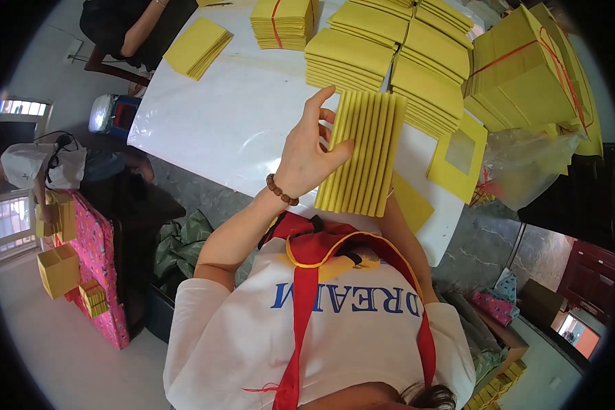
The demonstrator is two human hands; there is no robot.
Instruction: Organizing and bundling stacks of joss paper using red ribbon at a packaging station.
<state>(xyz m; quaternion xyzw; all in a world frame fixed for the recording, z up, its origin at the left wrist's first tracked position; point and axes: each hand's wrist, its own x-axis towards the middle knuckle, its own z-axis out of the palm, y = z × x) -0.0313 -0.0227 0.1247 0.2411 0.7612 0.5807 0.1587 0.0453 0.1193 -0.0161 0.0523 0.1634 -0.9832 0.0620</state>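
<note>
A bundle of folded yellow paper pieces [362, 157] is held up over the near edge of the table, its several rounded folds standing side by side. My left hand [307, 147] grips it from the left, thumb across the folds and fingers at the far left side. A brown bead bracelet [280, 190] circles that wrist. My right forearm [404, 236] reaches up behind the bundle, which hides the right hand and its fingers. Just beyond the bundle, large stacks of folded yellow paper [355, 51] stand in two rows.
The white table [219, 116] also bears a small yellow pile [198, 48], a red-tied bundle [283, 24] and a yellow sheet with a grey window [458, 154]. At right stand tall tied yellow bundles [519, 75] and a clear plastic bag [529, 164]. Other people are at the left.
</note>
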